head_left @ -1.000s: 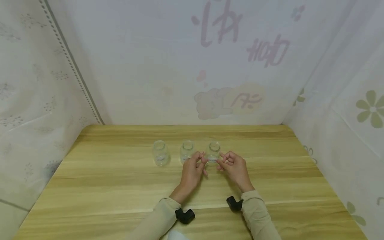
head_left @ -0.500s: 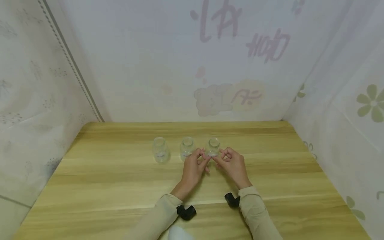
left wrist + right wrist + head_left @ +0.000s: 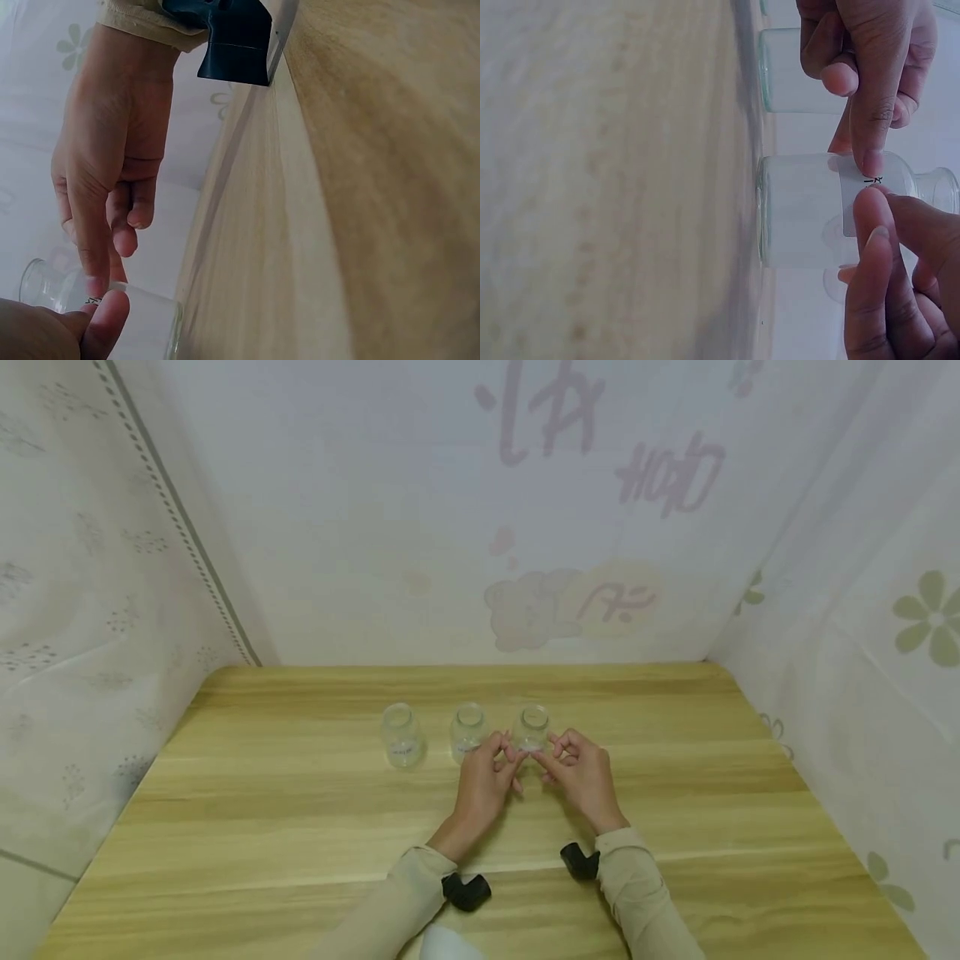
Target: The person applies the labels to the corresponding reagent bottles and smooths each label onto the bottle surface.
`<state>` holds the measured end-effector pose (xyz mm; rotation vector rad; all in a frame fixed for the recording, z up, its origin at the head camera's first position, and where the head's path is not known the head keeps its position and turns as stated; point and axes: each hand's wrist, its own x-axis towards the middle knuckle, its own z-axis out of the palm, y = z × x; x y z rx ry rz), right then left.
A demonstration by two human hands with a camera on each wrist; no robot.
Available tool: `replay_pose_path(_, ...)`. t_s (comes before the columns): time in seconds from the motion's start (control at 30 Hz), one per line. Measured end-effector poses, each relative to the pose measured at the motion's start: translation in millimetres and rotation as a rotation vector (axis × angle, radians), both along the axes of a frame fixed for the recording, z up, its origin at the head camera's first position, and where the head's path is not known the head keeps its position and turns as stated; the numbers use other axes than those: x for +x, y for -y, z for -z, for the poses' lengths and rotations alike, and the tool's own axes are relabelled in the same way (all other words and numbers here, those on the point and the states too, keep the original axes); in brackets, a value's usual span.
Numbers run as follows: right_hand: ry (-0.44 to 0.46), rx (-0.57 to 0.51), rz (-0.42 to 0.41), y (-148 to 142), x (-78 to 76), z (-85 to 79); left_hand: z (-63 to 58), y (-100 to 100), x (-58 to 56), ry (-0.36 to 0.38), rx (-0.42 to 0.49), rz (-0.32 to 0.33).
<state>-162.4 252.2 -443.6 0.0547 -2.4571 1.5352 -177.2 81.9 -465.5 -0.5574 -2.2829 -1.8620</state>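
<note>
Three clear glass jars stand upright in a row in the head view. Both hands are at the rightmost jar (image 3: 535,723), which rests on the table. My left hand (image 3: 480,785) holds its left side, the thumb on the jar's front. From the other side my right hand (image 3: 588,783) grips it, and the two thumb tips nearly meet. In the right wrist view they press on a pale label (image 3: 849,196) with dark writing, mostly covered by the thumbs. The middle jar (image 3: 469,720) is partly behind my left hand; the leftmost jar (image 3: 402,735) bears a label too.
The wood-grain table (image 3: 262,827) reaches back to a pale printed cloth wall (image 3: 360,527), with similar cloth on both sides. A white rounded thing (image 3: 448,945) shows at the bottom edge. Black wrist devices (image 3: 467,892) sit at both cuffs.
Both thumbs have come together across the front of the rightmost jar since a second ago, covering its label. The view has tilted slightly. Over the last half second hardly anything differs.
</note>
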Motion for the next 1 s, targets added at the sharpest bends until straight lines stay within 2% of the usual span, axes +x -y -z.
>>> replay_pose_path(0.27, 0.042, -0.036, 0.014, -0.7, -0.9, -1.5, -0.1, 1.3, -0.7, 0.003, 0.006, 0.01)
replay_pose_path(0.5, 0.051, -0.077, -0.006, -1.7, -0.8, -0.7, 0.6, 3.6, 0.0, -0.003, 0.02, 0.014)
replay_pose_path(0.83, 0.067, -0.074, -0.003, -2.2, -0.8, -2.6, 0.8, 4.8, -3.9, 0.039, 0.022, 0.041)
replay_pose_path(1.0, 0.084, -0.087, 0.003, -0.4, 0.7, -8.2, 0.8, 5.8, -4.9, 0.017, 0.009, 0.038)
